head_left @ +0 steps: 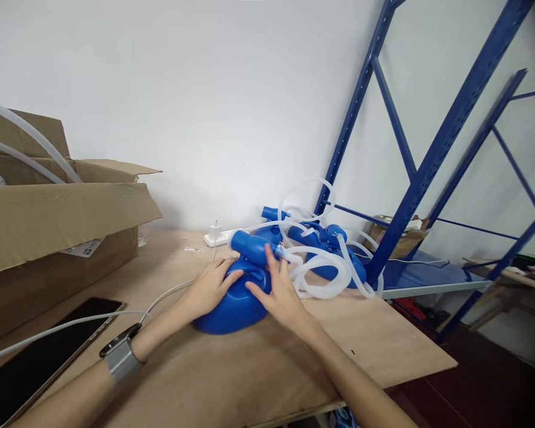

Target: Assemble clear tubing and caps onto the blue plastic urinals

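A blue plastic container [232,309] with a neck and a handle lies on the wooden table [258,374] in front of me. My left hand [209,288] rests on its left side, fingers spread flat over the top. My right hand [279,294] lies on its right side, fingers stretched out toward the neck, where a clear tube [321,273] joins. Neither hand is closed round anything. A grey watch [121,355] sits on my left wrist.
More blue containers [325,244] with coiled clear tubing are piled behind. An open cardboard box [49,232] stands at the left, a dark tablet [40,356] with a white cable lies front left, a white power strip [216,238] sits by the wall, and blue shelving [410,190] rises at the right.
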Demonstrator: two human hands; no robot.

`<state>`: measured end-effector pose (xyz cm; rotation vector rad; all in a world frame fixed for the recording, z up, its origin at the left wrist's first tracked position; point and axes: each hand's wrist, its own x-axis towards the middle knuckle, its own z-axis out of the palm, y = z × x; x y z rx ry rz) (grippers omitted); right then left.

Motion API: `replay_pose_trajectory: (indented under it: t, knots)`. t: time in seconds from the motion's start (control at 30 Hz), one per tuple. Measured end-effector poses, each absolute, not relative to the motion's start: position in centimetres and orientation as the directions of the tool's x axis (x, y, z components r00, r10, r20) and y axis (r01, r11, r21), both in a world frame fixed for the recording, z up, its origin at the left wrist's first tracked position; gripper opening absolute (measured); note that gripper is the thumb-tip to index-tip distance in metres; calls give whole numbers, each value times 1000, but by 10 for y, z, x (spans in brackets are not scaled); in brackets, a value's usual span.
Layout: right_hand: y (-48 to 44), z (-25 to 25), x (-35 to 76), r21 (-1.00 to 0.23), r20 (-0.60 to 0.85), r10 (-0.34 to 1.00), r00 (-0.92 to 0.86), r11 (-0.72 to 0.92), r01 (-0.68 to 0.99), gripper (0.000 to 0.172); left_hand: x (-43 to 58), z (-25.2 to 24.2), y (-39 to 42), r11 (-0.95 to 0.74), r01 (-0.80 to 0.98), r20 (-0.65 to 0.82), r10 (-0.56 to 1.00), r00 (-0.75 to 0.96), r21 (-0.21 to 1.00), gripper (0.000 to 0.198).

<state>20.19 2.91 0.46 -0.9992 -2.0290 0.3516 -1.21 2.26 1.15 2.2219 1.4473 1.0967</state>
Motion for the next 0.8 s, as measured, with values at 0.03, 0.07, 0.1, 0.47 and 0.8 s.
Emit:
replay_pose_trajectory:
  t: [0.03,0.07,0.1,0.47,0.8]
  knots:
    - [26,4,201,-497,537,757,-373,641,585,80,-12,11,22,-464,659,458,866,199,592,53]
    - [24,4,200,-453,516,760,-395,633,627,76,-12,11,22,-464,652,467,864,186,599,52]
    - [23,4,199,-425,500,765,-407,626,654,74,-12,11,22,-463,645,471,864,176,608,51]
    - [44,7,210,-412,669,626,-400,761,502,56,-18,17,13,-330,582,320,939,124,743,61]
    - [40,79,195,-235,740,508,-440,809,539,57,-19,43,8,-429,416,487,873,-39,802,48]
